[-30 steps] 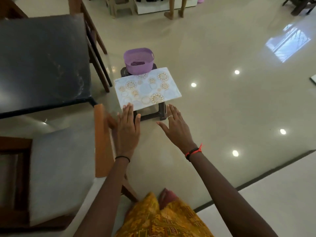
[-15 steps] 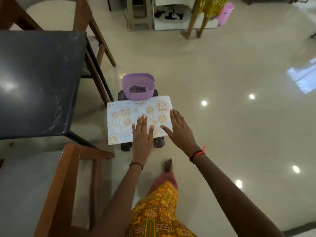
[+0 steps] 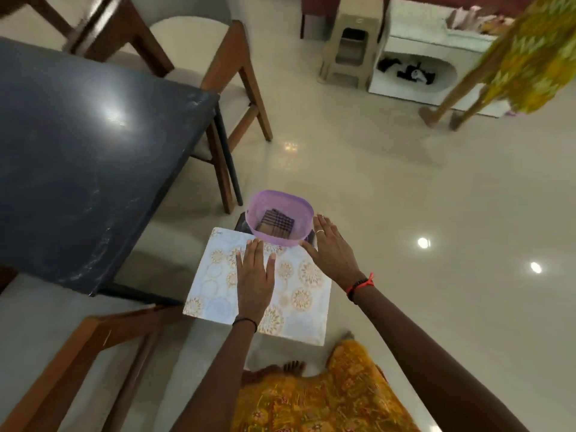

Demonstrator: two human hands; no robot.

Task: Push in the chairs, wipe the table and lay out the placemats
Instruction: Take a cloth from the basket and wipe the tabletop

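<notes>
Glossy cream floor mirrors round light spots. Far back stand a beige plastic stool and a low white unit, its opening holding dark things, perhaps shoes.

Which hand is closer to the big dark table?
Left. The left hand lies flat over the placemat, just right of the table and its near corner. The right hand is farther out, beside the purple basket, on the side away from the table.

The stool is mostly hidden under placemat and basket — the near chair runs off-frame.
</notes>
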